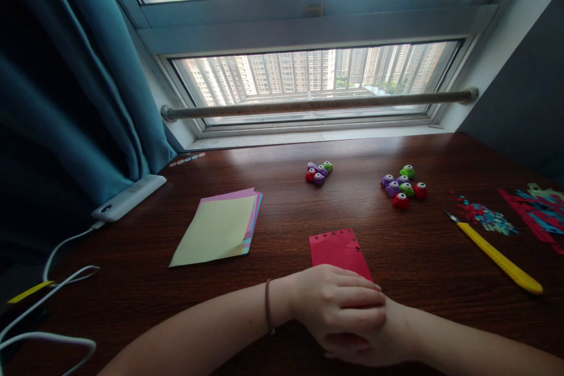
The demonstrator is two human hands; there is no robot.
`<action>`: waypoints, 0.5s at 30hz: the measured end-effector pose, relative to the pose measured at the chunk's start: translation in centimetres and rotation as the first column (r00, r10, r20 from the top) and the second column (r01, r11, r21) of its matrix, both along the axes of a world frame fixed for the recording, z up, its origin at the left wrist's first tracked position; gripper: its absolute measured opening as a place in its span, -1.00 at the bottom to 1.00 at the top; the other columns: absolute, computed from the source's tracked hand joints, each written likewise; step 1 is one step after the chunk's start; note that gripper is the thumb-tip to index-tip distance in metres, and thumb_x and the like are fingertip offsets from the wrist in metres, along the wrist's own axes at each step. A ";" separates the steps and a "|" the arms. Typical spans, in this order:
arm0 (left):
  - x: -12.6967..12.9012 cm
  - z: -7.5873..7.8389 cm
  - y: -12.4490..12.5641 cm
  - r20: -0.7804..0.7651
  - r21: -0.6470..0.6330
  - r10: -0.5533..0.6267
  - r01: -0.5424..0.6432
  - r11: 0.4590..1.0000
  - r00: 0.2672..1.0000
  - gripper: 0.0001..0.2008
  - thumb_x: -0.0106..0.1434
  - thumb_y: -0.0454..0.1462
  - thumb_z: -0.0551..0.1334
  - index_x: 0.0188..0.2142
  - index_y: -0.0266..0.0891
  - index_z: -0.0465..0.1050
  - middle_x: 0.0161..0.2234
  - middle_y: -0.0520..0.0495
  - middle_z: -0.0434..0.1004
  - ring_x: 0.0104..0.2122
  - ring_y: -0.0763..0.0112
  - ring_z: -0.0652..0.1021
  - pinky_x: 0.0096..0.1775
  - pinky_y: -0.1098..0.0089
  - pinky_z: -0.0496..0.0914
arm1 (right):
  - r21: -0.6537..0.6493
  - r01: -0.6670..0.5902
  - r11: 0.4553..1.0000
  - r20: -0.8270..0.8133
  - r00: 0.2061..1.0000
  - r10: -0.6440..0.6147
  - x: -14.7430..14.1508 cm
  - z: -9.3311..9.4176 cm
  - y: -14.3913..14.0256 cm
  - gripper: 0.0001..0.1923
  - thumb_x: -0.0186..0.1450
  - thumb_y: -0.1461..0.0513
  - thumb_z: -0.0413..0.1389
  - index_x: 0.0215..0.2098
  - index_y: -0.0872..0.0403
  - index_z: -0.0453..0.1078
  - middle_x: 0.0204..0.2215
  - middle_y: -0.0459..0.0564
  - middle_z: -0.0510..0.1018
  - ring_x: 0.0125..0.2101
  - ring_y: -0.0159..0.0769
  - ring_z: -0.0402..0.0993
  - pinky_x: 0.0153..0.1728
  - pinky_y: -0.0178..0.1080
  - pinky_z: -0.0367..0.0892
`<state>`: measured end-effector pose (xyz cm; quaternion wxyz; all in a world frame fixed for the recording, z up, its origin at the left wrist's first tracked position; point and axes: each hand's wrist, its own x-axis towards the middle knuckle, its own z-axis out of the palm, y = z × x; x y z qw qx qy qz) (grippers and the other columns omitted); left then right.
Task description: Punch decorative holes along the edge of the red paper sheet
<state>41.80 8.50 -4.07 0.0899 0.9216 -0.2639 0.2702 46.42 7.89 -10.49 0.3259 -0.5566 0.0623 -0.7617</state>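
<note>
A red sheet of paper point(338, 251) lies on the desk, with small cut-out holes along its far edge and upper right edge. My left hand point(346, 311), a brown band on its wrist, rests over my right hand point(388, 335) at the sheet's near end. The left fingers are curled and closed, but whatever is beneath them is hidden. My right hand comes in from the right; its fingers are mostly covered by the left hand. The near part of the red sheet is out of sight under both hands.
Left of the hands lies a stack of coloured paper point(215, 229). Small eye-topped pieces point(399, 187) sit in two groups farther back. On the right are a yellow-handled craft knife point(497, 255), paper confetti point(484, 214) and paper scraps point(540, 211). A white device point(130, 197) with a cable stands left.
</note>
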 end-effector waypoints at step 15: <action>-0.1 -0.2 0.0 0.060 -0.030 0.000 0.002 1.000 0.998 -0.48 0.30 -0.02 -0.07 -0.12 -0.46 0.37 -0.06 -0.26 0.40 0.01 0.21 0.37 0.10 0.35 0.24 | 0.151 -0.111 0.982 -0.268 0.952 0.149 -2.4 2.1 0.3 -0.64 0.34 0.19 -0.13 -0.12 0.17 0.44 -0.25 0.03 0.56 -0.12 -0.11 0.40 -0.28 -0.20 0.38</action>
